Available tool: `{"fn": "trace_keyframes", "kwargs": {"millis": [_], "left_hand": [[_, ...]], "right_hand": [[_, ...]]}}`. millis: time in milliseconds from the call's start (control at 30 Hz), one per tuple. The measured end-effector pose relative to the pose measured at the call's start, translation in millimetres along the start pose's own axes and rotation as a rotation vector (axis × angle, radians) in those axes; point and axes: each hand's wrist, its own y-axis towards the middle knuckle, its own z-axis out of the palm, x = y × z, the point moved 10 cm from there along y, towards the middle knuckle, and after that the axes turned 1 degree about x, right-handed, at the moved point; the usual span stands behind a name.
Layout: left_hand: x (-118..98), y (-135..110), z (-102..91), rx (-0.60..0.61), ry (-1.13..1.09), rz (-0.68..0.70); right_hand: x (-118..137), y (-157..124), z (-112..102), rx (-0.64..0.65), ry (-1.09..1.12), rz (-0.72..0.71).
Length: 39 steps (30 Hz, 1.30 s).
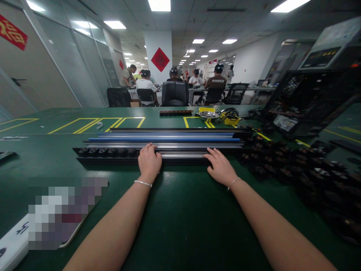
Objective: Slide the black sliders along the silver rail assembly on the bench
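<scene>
A long black channel (182, 162) with a shiny metal strip inside lies crosswise on the green table. Several small black parts (108, 152) sit in a row in its left portion. My left hand (150, 160) is closed over the channel at the right end of that row; what lies under its fingers is hidden. Toward the channel's right end, my right hand (222, 166) grips it, fingers over the top and thumb on the near side. Directly behind lie more long rails, among them one with a blue stripe (163, 139).
A heap of dark parts (282, 162) spreads along the right, below a black open-framed case (299, 94). At left lies a partly blurred phone (81, 222) beside a white object (14, 233). Farther back are a metal bowl (209, 115) and a short dark strip (175, 113). People sit beyond.
</scene>
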Motion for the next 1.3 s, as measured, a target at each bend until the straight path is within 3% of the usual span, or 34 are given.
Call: {"fn": "trace_keyframes", "kwargs": {"millis": [400,767,1300], "left_hand": [[0,-6,-2.4,-0.042,0.036,-0.091],[-3,-2,9.9,0.083,0.025,-0.034],[-11,-3,12.2,0.077,-0.020,0.069]], "right_hand": [[0,0,0,-0.020,-0.003,-0.008],[1,1,0,0.000,-0.012,-0.006],[0,1,3,0.005,-0.003,-0.016]]}}
